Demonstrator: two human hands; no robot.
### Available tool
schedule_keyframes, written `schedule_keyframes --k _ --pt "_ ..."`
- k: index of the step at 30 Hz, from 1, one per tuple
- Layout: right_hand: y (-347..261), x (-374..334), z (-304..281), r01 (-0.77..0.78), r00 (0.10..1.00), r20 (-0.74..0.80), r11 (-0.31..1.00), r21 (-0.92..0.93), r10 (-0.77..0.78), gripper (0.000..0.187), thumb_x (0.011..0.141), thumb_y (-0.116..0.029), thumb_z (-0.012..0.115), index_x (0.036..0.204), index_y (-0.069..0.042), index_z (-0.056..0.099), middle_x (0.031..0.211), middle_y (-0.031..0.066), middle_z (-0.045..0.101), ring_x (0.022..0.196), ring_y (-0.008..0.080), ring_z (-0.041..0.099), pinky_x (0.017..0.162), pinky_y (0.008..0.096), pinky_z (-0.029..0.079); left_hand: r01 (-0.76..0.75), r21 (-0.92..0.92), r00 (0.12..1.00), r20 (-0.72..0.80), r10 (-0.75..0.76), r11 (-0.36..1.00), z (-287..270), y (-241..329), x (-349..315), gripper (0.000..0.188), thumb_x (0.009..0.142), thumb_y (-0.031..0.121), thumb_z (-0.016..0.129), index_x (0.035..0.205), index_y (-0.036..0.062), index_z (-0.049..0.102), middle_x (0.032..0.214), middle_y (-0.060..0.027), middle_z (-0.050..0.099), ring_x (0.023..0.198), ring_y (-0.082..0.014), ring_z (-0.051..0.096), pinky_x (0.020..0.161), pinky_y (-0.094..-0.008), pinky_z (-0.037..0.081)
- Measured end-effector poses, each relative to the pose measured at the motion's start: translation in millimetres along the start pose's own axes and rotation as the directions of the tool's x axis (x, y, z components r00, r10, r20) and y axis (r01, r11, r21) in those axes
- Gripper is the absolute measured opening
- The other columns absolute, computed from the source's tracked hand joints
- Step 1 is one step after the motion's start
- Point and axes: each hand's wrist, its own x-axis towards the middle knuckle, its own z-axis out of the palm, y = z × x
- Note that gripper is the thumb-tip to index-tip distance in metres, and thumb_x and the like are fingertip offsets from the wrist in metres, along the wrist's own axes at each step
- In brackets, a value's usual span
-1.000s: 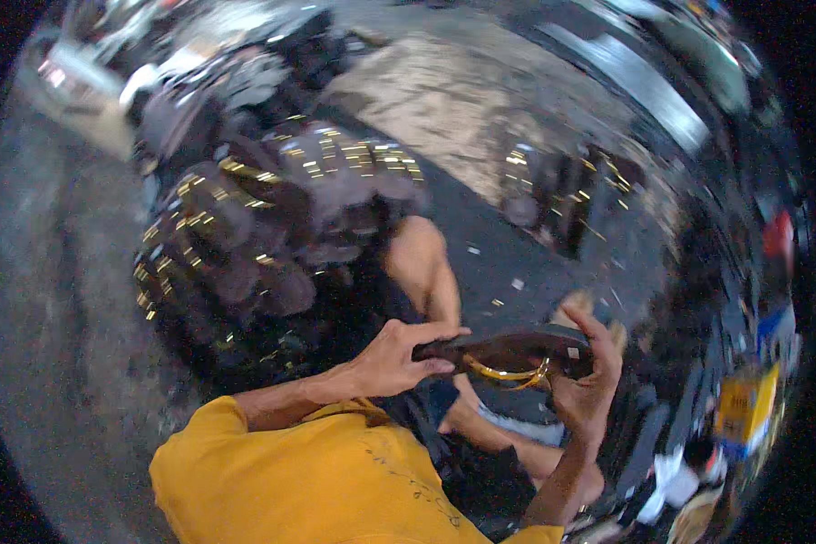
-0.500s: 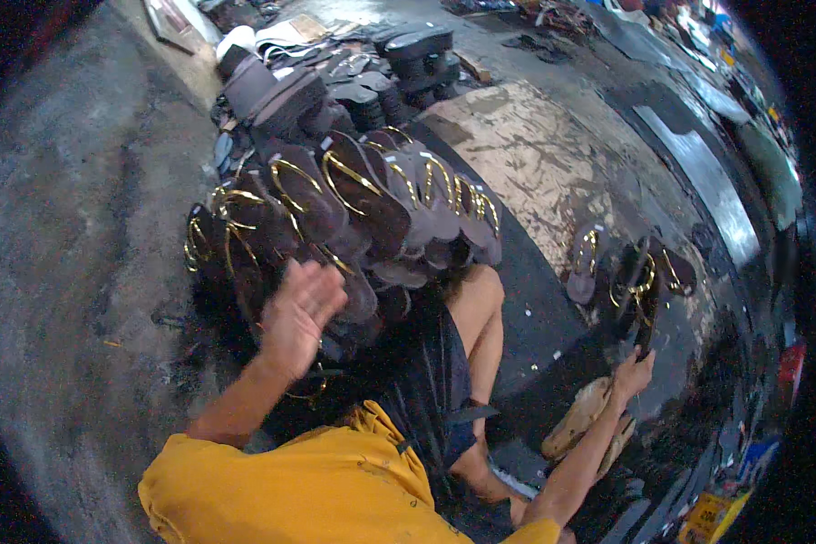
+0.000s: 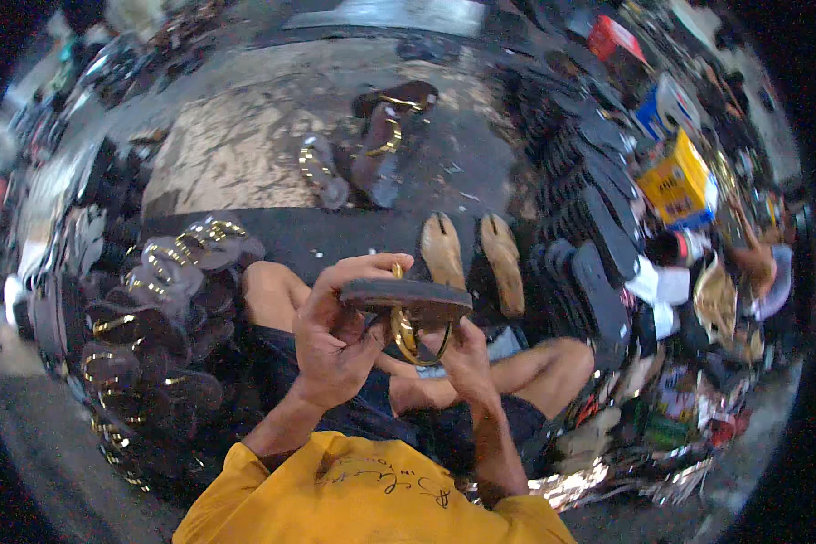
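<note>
Both hands hold one dark sandal with a shiny gold strap, side-on in front of my chest. My left hand grips one end of it, thumb below and fingers above. Around the other end closes my right hand, its fingers partly hidden by the sole. The gold strap hangs in a loop beneath the sole. Just beyond are two tan foot-shaped shoe lasts, one left and one right. Farther off, a greyish sandal and two darker sandals with gold straps lie together.
On my left is a heap of gold-strapped sandals. Rows of dark soles stand at the right, beside a yellow box and a red box. A worn pale board lies ahead.
My view has swung from the sandal heap toward the right. My left hand, earlier open over the heap, now grips the sandal with my right, which has come in from the far right.
</note>
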Motion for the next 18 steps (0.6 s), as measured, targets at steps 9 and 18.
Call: schedule_keyframes --k 9,18 --pt "-138 -19 -24 0.667 0.72 0.138 0.623 -0.408 -0.68 0.055 0.072 -0.029 0.096 0.115 -0.003 0.074 0.114 0.0143 0.077 0.109 0.0355 0.075 0.097 0.0405 0.059 -0.27 0.302 0.907 0.399 0.136 0.914 24 9 14 0.038 0.085 0.001 0.079 0.123 0.0046 0.074 0.127 -0.0171 0.073 0.126 -0.0334 0.07 0.11 -0.0472 0.055" --pt "-128 -29 -7 0.471 0.851 -0.163 0.863 -0.183 -0.499 0.052 0.069 -0.01 0.09 0.119 -0.004 0.074 0.113 0.0147 0.077 0.11 0.0326 0.076 0.094 0.04 0.062 -0.151 0.367 0.933 0.361 0.009 0.918 26 1 1 0.045 0.073 -0.008 0.083 0.114 0.0033 0.068 0.119 -0.0162 0.074 0.117 -0.0334 0.073 0.098 -0.0412 0.06"
